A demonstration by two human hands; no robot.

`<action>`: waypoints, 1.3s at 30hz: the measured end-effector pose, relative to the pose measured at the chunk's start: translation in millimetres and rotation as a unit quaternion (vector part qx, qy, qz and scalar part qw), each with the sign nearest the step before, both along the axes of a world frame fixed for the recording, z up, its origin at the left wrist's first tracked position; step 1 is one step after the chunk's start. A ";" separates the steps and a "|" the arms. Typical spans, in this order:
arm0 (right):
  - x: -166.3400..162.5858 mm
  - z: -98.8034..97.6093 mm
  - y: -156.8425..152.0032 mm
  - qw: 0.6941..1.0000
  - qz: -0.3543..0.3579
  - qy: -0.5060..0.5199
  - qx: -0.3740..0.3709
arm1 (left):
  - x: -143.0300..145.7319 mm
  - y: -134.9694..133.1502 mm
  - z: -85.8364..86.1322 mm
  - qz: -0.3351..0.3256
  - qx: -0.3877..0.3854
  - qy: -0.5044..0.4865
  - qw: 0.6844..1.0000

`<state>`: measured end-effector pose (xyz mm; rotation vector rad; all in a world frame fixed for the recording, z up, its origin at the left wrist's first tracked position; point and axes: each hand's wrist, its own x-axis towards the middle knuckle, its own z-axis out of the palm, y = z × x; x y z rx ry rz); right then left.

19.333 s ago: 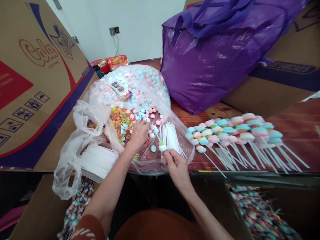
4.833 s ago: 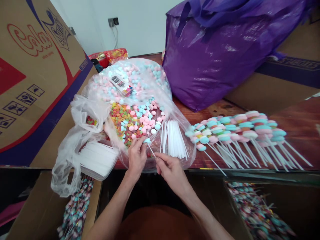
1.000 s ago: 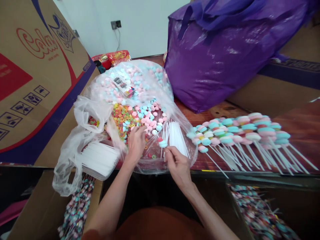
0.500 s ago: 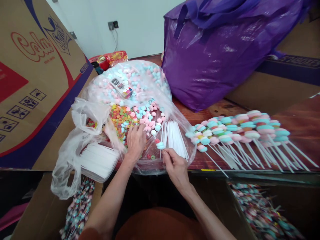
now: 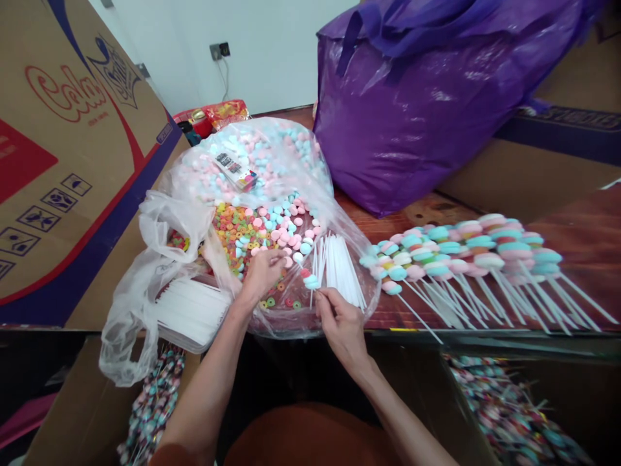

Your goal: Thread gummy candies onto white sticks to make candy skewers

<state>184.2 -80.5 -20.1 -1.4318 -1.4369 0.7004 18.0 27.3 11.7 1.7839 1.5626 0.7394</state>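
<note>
My right hand point(image 5: 342, 323) pinches a thin white stick with a marshmallow skewer point(image 5: 310, 281) on it, white and pale blue with a red piece above. My left hand point(image 5: 264, 275) is just left of the skewer's tip, its fingertips drawn together at a small pink marshmallow point(image 5: 288, 262). Behind that hand, ring-shaped cereal pieces point(image 5: 233, 223) in orange, yellow and green lie beside loose pink and blue marshmallows point(image 5: 291, 226) on clear plastic. A bundle of white sticks point(image 5: 342, 272) lies right of the skewer.
Finished marshmallow skewers point(image 5: 466, 249) are piled at the right. A tub of white sticks point(image 5: 191, 314) and a plastic bag point(image 5: 129, 323) sit at the left edge. A big marshmallow bag point(image 5: 272, 152), a purple bag point(image 5: 412, 110) and a carton point(image 5: 87, 162) stand around.
My left hand has drawn back slightly from the cereal and marshmallow pile, its fingers now closer together and nearer the skewer's tip. My right hand holds the skewer in the same place.
</note>
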 end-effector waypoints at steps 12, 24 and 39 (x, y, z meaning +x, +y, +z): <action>0.2 0.6 0.0 1.000 0.001 -0.006 0.000 | -15.4 -23.5 -9.4 -0.012 0.017 -0.021 1.000; -0.7 0.9 0.7 1.000 0.006 -0.007 0.003 | -1.0 -44.6 -10.1 0.032 0.029 -0.155 0.987; -0.8 -0.2 0.7 1.000 0.008 -0.007 0.006 | 6.6 -43.1 -17.5 -0.088 0.105 0.023 0.990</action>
